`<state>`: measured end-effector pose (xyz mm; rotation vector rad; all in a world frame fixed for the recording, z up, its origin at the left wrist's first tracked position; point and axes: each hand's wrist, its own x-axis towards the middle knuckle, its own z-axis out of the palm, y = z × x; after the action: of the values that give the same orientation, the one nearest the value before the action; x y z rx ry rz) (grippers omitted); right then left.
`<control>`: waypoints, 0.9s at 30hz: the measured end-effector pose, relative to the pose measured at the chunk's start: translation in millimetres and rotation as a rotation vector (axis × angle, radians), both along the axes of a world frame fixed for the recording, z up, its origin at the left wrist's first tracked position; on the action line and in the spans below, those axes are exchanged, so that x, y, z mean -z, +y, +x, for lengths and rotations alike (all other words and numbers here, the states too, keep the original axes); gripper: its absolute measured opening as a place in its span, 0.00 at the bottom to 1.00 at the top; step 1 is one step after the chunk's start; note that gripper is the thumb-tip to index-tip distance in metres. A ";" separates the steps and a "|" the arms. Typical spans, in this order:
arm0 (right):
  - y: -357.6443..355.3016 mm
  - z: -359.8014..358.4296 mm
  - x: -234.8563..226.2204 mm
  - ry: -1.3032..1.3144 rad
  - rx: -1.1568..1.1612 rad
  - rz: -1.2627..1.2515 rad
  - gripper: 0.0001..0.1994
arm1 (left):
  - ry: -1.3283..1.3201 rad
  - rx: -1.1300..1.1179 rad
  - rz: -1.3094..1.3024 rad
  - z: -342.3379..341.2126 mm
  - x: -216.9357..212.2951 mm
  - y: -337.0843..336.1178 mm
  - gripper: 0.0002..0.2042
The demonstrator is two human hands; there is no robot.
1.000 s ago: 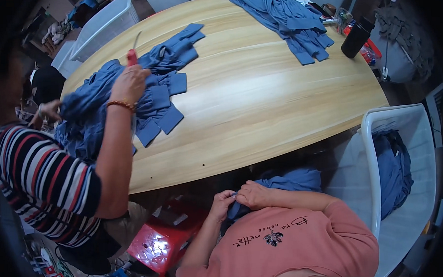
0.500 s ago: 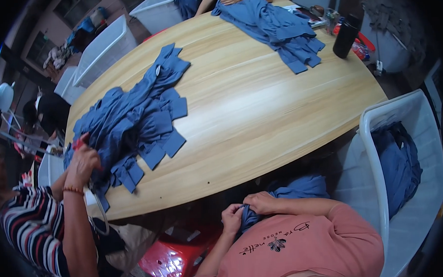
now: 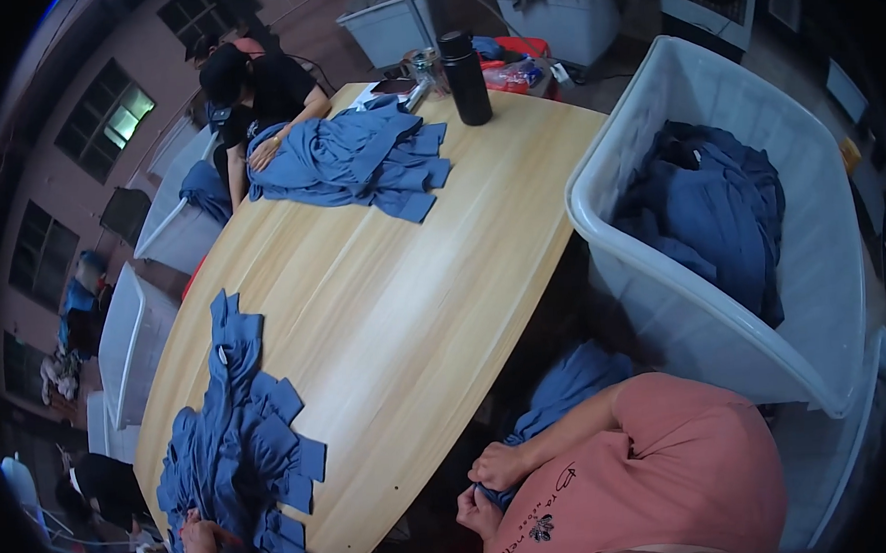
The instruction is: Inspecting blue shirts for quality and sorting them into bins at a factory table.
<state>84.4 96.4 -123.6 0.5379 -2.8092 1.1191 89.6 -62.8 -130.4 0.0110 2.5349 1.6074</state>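
A blue garment (image 3: 572,387) lies bunched in my lap, just off the near edge of the table. My right hand (image 3: 500,465) is closed on a gathered part of it, knuckles up. Right beside it, my left hand (image 3: 478,513) pinches the same cloth, the fingertips of both hands close together. Which part of the garment they hold is hidden by the fingers. The rest of the cloth runs behind my right forearm.
The wooden table (image 3: 365,311) carries two piles of blue garments, one near left (image 3: 236,438), one far (image 3: 357,161). A co-worker's hands touch each pile. A black bottle (image 3: 466,80) stands at the far edge. A pale bin (image 3: 705,303) with blue garments is close on my right.
The view has swung right, bringing more of the bin and far co-worker into sight. My hands still grip the garment. The left co-worker's hand has lowered onto the near pile.
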 end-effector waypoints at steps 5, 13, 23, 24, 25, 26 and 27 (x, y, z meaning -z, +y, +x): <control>11.2 -4.1 -15.7 -0.159 -0.034 0.055 0.09 | 0.054 0.115 -0.025 -3.3 -6.8 -0.1 0.04; 107.8 9.0 -33.0 -0.712 -0.209 0.574 0.20 | -0.087 -0.253 -0.214 -36.6 -36.0 -81.1 0.05; 86.7 4.0 -70.1 -0.225 0.057 -0.100 0.15 | -0.070 0.576 -0.049 -29.3 -51.4 72.0 0.21; 90.1 4.8 -73.5 -0.110 0.149 -0.160 0.16 | -0.116 0.496 0.024 -36.7 -60.4 77.2 0.18; 95.2 6.9 -74.2 0.011 0.246 -0.224 0.18 | 0.011 0.512 0.116 -39.4 -74.2 71.1 0.14; 101.3 12.5 -71.6 0.223 0.321 -0.355 0.22 | 0.120 0.545 0.094 -42.0 -89.5 61.7 0.15; 109.5 19.6 -65.4 0.163 0.399 -0.428 0.21 | 0.167 0.575 0.082 -46.4 -108.3 47.9 0.18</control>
<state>104.0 205.9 -58.2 0.0261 -2.2932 1.4389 43.1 -14.9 -22.1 0.8302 2.2640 1.5071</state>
